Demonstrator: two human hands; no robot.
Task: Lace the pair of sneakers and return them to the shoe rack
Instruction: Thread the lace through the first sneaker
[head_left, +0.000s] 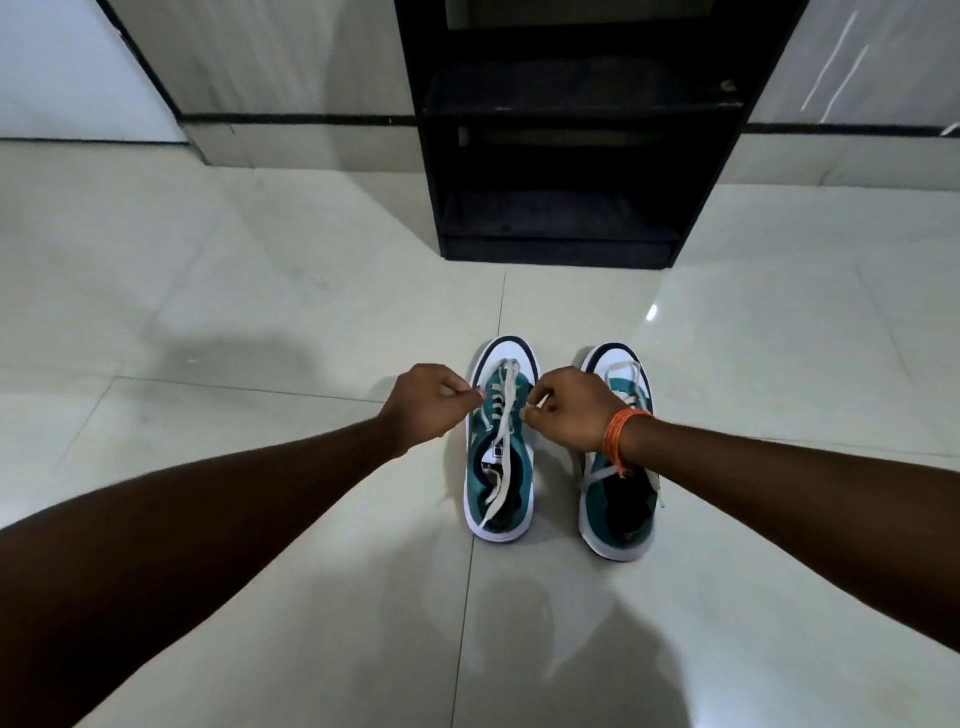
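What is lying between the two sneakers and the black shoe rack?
Only bare floor tile, per the head view, separates the sneakers from the shoe rack.

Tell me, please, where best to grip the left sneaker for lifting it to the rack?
Probably the heel collar of the left sneaker, from above on the near side: the opening faces up and toward you, while both hands and loose laces crowd the toe end.
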